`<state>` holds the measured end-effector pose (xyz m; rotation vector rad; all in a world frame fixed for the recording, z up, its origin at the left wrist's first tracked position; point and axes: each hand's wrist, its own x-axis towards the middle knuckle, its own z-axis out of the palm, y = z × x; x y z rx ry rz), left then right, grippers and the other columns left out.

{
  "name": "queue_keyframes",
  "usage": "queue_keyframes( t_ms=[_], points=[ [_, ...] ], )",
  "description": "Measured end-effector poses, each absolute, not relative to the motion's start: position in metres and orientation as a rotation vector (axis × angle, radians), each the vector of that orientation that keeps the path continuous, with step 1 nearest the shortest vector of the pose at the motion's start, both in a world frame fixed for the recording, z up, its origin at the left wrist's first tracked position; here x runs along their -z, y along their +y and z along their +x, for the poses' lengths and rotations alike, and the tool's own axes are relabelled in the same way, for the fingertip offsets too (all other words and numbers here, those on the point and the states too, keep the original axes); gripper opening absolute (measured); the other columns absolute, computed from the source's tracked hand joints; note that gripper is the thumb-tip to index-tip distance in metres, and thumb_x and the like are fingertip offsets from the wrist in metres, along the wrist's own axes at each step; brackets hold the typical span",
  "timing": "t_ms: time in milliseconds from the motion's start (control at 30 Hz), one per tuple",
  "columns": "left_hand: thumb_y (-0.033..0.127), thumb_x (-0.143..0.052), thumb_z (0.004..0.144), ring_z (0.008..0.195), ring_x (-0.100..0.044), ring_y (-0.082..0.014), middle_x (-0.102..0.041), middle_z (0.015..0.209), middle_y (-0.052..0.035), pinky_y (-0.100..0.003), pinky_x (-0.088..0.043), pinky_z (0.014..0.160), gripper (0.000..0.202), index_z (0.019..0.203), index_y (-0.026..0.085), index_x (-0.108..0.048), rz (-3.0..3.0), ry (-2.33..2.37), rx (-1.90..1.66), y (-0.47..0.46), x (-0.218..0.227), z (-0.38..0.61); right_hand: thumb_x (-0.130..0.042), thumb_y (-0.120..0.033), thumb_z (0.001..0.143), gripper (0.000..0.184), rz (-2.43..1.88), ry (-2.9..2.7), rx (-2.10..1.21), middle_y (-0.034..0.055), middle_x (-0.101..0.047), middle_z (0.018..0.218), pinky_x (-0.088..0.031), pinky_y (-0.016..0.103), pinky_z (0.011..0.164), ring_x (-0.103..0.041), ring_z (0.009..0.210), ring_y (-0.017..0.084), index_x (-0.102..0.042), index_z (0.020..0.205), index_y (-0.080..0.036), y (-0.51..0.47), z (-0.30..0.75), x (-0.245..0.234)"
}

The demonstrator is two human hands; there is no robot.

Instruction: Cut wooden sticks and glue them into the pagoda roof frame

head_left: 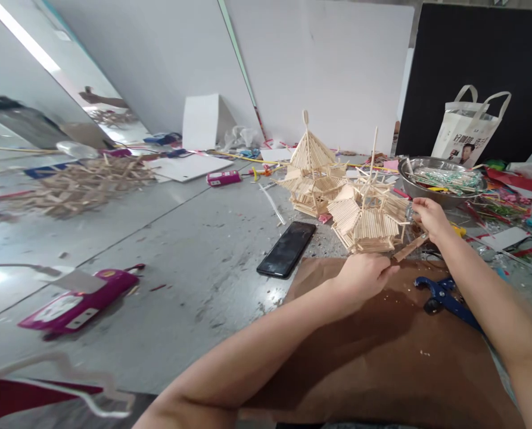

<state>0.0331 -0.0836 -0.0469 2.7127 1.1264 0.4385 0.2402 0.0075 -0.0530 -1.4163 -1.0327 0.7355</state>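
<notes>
A model building of pale wooden sticks [373, 229] stands just beyond my hands, with a layered roof and one upright stick. My left hand [370, 277] is closed at its front lower edge; what its fingers hold is hidden. My right hand [429, 220] pinches at the model's right side, on something too small to make out. A narrow brown strip [411, 247] runs slantwise between the hands. Behind to the left rises a second stick model with a pointed roof [313, 155]. Blue-handled pliers [447, 301] lie below my right forearm.
Brown paper [395, 357] covers the near surface. A black phone [287, 249] lies left of the model. A metal bowl [444, 196] of sticks and wrappers stands back right, before a white bag [466, 128]. Magenta power strip [80, 301] and stick pile [87, 185] are left.
</notes>
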Motion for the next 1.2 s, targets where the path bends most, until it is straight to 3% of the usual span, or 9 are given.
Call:
queue_keyframes(
  t_ms=[200, 367, 600, 900, 1200],
  points=[
    [0.030, -0.042, 0.086, 0.071, -0.061, -0.0160, -0.068, 0.079, -0.0028, -0.023, -0.040, 0.060, 0.026, 0.076, 0.020, -0.064, 2.404, 1.458, -0.396, -0.073, 0.082, 0.003, -0.055, -0.033, 0.064, 0.015, -1.367, -0.794, -0.939, -0.0020, -0.058, 0.062, -0.043, 0.025, 0.049, -0.054, 0.056, 0.013, -0.055, 0.072, -0.020, 0.030, 0.233, 0.072],
    [0.031, -0.045, 0.083, 0.081, -0.062, -0.0183, -0.068, 0.089, -0.0030, -0.026, -0.042, 0.069, 0.021, 0.088, 0.020, -0.063, 2.196, 1.631, -0.557, -0.062, 0.091, -0.008, -0.052, -0.040, 0.069, 0.020, -1.259, -0.757, -1.065, 0.0001, -0.061, 0.058, -0.047, 0.029, 0.053, -0.057, 0.055, 0.015, -0.055, 0.068, -0.020, 0.040, 0.224, 0.081],
    [0.033, -0.048, 0.081, 0.075, -0.061, -0.0177, -0.067, 0.085, -0.0023, -0.026, -0.041, 0.065, 0.023, 0.097, 0.021, -0.060, 2.082, 1.725, -0.642, -0.056, 0.094, -0.006, -0.062, -0.031, 0.059, 0.014, -1.206, -0.813, -1.126, -0.0006, -0.065, 0.061, -0.047, 0.028, 0.058, -0.061, 0.060, 0.016, -0.059, 0.067, -0.020, 0.046, 0.223, 0.085],
    [0.031, -0.046, 0.077, 0.074, -0.062, -0.0172, -0.069, 0.083, -0.0021, -0.025, -0.043, 0.067, 0.023, 0.085, 0.020, -0.064, 1.909, 1.645, -0.844, -0.050, 0.105, -0.019, -0.064, -0.031, 0.049, 0.019, -1.278, -0.838, -1.021, -0.0036, -0.060, 0.060, -0.040, 0.023, 0.051, -0.055, 0.060, 0.013, -0.058, 0.062, -0.019, 0.027, 0.222, 0.078],
    [0.037, -0.045, 0.073, 0.066, -0.059, -0.0168, -0.065, 0.068, -0.0028, -0.026, -0.042, 0.063, 0.029, 0.075, 0.015, -0.063, 1.776, 1.634, -1.008, -0.037, 0.105, -0.038, -0.063, -0.033, 0.053, 0.020, -1.266, -0.857, -1.005, -0.0018, -0.062, 0.069, -0.040, 0.023, 0.058, -0.055, 0.070, 0.014, -0.058, 0.067, -0.019, -0.027, 0.208, 0.079]
  ],
)
